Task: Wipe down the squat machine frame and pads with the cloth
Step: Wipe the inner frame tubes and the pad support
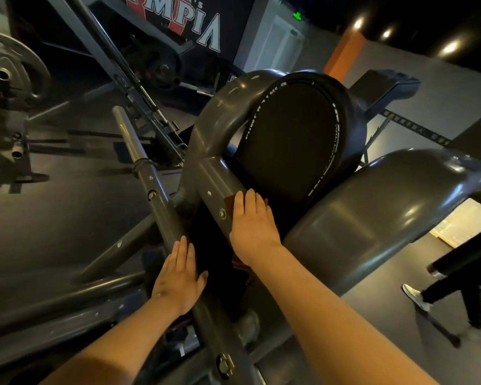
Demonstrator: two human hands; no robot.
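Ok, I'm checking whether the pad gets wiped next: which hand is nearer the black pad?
Right. The right hand lies flat on the cloth just below the pad; the left hand rests on the frame bar, lower down and farther away.

The frame (206, 173) is plain mid-grey. The centre pad (289, 140) is black, ringed by a thin white line with white lettering. The cloth (229, 204) is reddish-brown, pattern not discernible. The right-hand pad (372, 212) is dark grey. The far column (345, 51) is orange, the far sign (297, 15) green.
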